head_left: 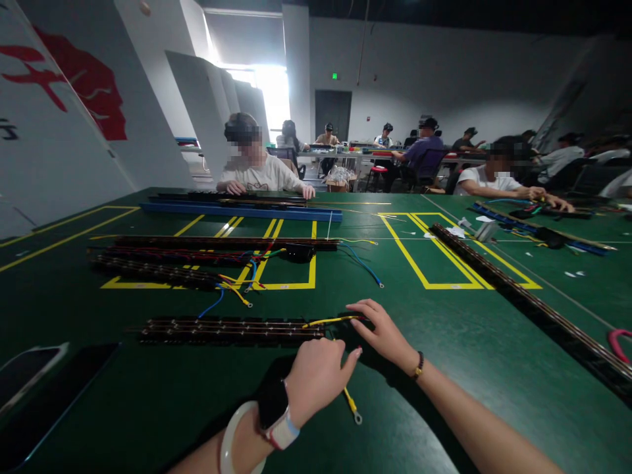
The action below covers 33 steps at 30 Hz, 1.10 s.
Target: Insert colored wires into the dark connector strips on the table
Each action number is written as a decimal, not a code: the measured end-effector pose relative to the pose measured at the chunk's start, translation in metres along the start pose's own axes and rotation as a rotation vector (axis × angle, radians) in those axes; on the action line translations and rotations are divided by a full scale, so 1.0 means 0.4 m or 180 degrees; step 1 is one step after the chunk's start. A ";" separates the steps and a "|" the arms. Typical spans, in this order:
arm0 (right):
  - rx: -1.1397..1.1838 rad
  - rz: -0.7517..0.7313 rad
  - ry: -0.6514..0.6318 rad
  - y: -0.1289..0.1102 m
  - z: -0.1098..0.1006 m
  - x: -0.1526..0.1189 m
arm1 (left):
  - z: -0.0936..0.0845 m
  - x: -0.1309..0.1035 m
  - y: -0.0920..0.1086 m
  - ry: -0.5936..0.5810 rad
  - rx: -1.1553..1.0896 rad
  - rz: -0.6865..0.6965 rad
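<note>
A long black strip with metal rods [232,331] lies across the green table in front of me. My left hand [320,372], wearing a watch and a pale bangle, is at the strip's right end; its fingertips are mostly hidden behind the hand. A yellow wire with a ring terminal [351,400] hangs out below it. My right hand [382,332], with a dark bracelet, is just right of the strip's end, its fingers bent round the end of another yellow wire [328,321] that runs along the strip's top.
Behind lie more black strips [158,271] with blue, yellow and red wires. A long strip [523,296] slants down the right side. Dark flat devices [59,401] lie at the left. People sit across the table.
</note>
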State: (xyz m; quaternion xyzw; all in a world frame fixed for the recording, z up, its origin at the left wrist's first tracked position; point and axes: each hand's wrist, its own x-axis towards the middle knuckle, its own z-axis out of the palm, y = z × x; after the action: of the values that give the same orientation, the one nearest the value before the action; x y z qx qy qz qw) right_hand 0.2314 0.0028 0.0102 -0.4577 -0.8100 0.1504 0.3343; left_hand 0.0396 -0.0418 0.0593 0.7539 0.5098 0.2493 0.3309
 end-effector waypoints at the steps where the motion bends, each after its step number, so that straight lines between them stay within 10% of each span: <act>1: -0.0027 -0.0054 -0.0113 -0.011 0.007 -0.001 | 0.000 0.001 0.008 -0.0129 0.0072 0.0230; 7: -0.0511 -0.0168 -0.0687 -0.036 0.025 -0.007 | 0.010 -0.010 0.007 -0.0569 -0.0188 0.0889; 15: 0.0299 0.0450 -0.0454 0.007 0.011 0.010 | 0.064 0.011 -0.061 -0.1473 -0.1933 -0.0564; 25: -0.0837 -0.0088 0.0092 -0.067 0.043 -0.035 | 0.081 0.027 -0.081 -0.0961 -0.4033 -0.1286; 33: -0.1607 -0.1076 -0.0483 -0.110 0.039 -0.031 | 0.085 0.045 -0.095 -0.0715 -0.4977 -0.1391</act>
State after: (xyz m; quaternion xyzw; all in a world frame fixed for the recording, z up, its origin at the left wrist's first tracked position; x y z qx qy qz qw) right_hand 0.1973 -0.0302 0.0179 -0.3726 -0.9090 -0.0794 0.1689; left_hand 0.0473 -0.0235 0.0087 0.2096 0.2879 0.3856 0.8512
